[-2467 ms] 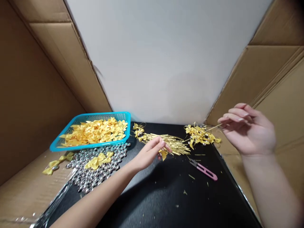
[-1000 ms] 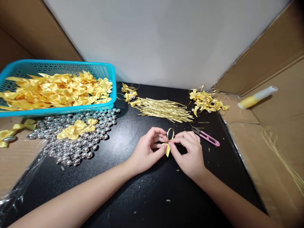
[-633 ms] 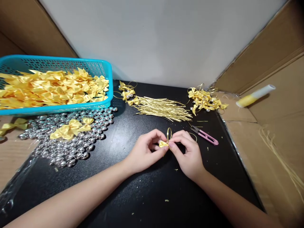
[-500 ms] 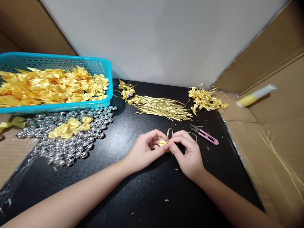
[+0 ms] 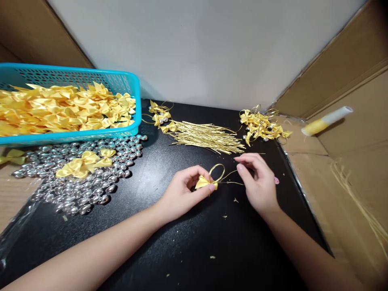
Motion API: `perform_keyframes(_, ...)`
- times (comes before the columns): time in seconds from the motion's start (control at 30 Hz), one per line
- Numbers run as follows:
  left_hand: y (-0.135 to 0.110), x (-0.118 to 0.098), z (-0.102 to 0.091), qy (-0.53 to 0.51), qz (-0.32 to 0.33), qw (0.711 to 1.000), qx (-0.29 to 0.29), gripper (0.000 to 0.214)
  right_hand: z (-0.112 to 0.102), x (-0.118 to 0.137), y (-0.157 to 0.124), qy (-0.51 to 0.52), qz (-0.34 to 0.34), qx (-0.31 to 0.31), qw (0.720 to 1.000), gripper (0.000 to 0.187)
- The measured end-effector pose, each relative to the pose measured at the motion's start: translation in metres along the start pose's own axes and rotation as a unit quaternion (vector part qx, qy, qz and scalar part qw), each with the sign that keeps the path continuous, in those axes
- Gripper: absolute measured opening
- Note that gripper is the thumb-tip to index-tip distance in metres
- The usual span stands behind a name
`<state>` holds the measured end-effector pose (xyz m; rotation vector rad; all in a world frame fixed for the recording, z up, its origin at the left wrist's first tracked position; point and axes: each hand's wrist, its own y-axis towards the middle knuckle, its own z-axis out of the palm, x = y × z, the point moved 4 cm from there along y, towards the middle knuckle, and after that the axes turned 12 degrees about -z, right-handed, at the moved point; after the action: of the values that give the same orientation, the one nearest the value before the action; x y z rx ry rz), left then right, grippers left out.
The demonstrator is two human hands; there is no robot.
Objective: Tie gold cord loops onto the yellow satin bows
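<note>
My left hand [image 5: 184, 192] is closed, its thumb and fingers pinching a yellow ribbon bow [image 5: 203, 183]. A loop of gold cord [image 5: 223, 171] rises from the bow, and thin cord ends stretch from it to the right. My right hand [image 5: 257, 182] hovers by those ends, its thumb and forefinger slightly apart with nothing visible between them. Behind the right hand lies a pair of pink thread snips [image 5: 276, 180], mostly hidden; only a bit of handle shows.
A turquoise basket [image 5: 138, 101] of yellow bows stands at the left. Silver beads [image 5: 100, 188] spread before it, several bows on top. Cut gold cords [image 5: 206, 137] lie at the back, between bunches of looped bows [image 5: 260, 125]. Cardboard [image 5: 303, 169] borders the right side.
My right hand has moved right, away from the bow, and its fingers have parted. The cord loop now leans and looks wider. A small scrap appears below the right hand.
</note>
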<state>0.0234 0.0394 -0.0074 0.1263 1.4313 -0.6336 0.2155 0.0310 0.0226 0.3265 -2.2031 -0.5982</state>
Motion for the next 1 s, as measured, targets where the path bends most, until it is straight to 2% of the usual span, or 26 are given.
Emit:
perform_keyframes(0.1,0.0,0.002,-0.001,0.018,0.012,1.0,-0.004,0.011,-0.021,-0.025,0.011,-0.169,0.022,0.125,0.977,0.015)
perform_keyframes(0.17,0.0,0.003,-0.001,0.034,0.021,0.999,-0.004,0.011,-0.039,-0.041,0.012,-0.251,0.037,0.171,0.952,0.026)
perform_keyframes(0.23,-0.001,0.005,-0.001,0.049,0.026,0.998,-0.003,0.015,-0.051,-0.052,0.008,-0.286,0.032,0.187,0.939,0.028)
perform_keyframes(0.33,-0.001,0.004,0.0,0.074,0.035,0.997,-0.002,0.016,-0.056,-0.059,-0.002,-0.29,0.008,0.181,0.94,0.023)
perform_keyframes(0.47,-0.003,0.002,0.0,0.12,0.056,0.991,-0.015,0.017,-0.048,-0.058,-0.011,-0.309,-0.025,0.17,0.936,0.027)
perform_keyframes(0.6,-0.003,0.001,0.0,0.142,0.074,0.987,-0.022,0.017,-0.044,-0.061,-0.015,-0.32,-0.006,0.155,0.934,0.031)
perform_keyframes(0.77,-0.004,-0.002,0.002,0.14,0.101,0.984,-0.029,0.017,-0.047,-0.066,-0.018,-0.292,0.01,0.134,0.947,0.033)
perform_keyframes(0.93,-0.006,-0.006,0.002,0.134,0.117,0.984,-0.035,0.016,-0.047,-0.064,-0.013,-0.259,0.035,0.151,0.953,0.033)
perform_keyframes(1.0,-0.007,-0.008,0.002,0.131,0.132,0.982,-0.031,0.013,-0.052,-0.055,-0.011,-0.232,0.047,0.113,0.965,0.029)
